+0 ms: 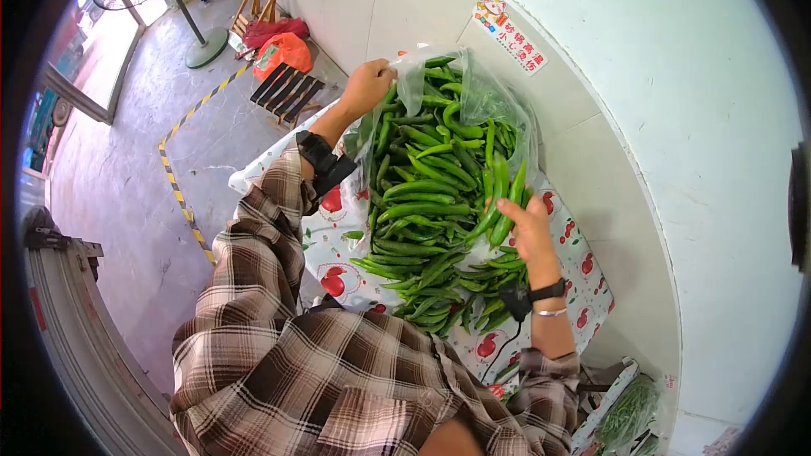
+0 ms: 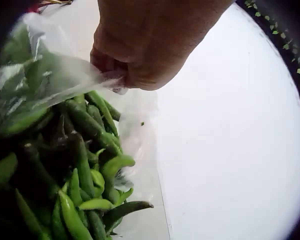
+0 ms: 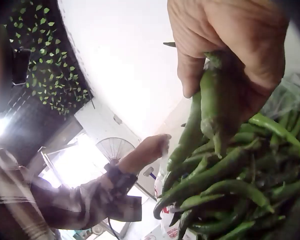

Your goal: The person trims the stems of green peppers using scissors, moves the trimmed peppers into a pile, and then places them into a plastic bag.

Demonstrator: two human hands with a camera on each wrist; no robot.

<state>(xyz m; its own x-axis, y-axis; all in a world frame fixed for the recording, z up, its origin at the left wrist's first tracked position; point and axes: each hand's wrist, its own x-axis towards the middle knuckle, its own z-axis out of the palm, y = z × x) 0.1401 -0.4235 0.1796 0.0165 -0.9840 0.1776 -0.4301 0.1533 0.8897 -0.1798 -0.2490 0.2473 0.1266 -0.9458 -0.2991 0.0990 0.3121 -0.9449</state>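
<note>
A big heap of long green chili peppers [image 1: 422, 194] fills a clear plastic bag [image 1: 498, 97] and spills out over the table's near side. At the bag's far left edge my left hand [image 1: 368, 89] pinches the plastic; in the left wrist view the film [image 2: 65, 75] stretches from its curled fingers. My right hand [image 1: 530, 228] grips a few chili peppers [image 1: 505, 203] at the right side of the heap. In the right wrist view, thumb and fingers wrap round those peppers [image 3: 212, 100], above the rest of the pile [image 3: 230, 195].
A fruit-patterned cloth [image 1: 334, 241] covers the table, which stands against a tiled wall [image 1: 574, 110]. Behind it at left are a slatted stool [image 1: 287, 91] and an orange bag [image 1: 283, 55]. Bagged greens [image 1: 625, 414] lie at lower right.
</note>
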